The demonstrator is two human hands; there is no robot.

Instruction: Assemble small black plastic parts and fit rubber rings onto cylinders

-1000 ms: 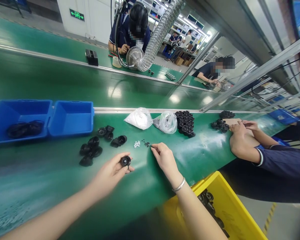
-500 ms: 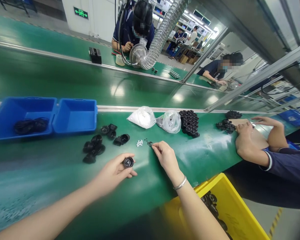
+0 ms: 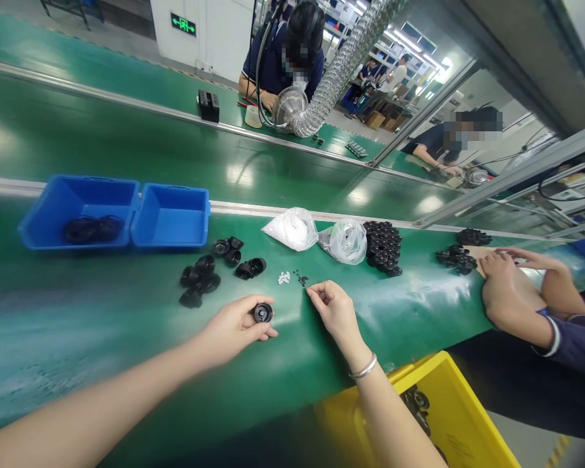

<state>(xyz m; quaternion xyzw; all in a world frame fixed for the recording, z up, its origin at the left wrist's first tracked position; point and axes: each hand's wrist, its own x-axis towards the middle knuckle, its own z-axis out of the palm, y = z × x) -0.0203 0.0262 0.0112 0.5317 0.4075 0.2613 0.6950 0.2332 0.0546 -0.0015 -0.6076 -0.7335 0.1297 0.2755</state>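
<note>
Over green bench, left hand partly hiding black cup, tiny pieces indistinct

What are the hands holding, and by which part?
The left hand holds a round black part by its outer side, open end facing the camera. Whether the right hand, fingertips together beside the small black pieces, holds anything cannot be told.

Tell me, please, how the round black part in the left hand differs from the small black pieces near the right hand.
The round black part is far larger than any of the small black pieces. The round black part is held in the left hand; the small black pieces lie loose on the green work surface. Both are black.
</note>
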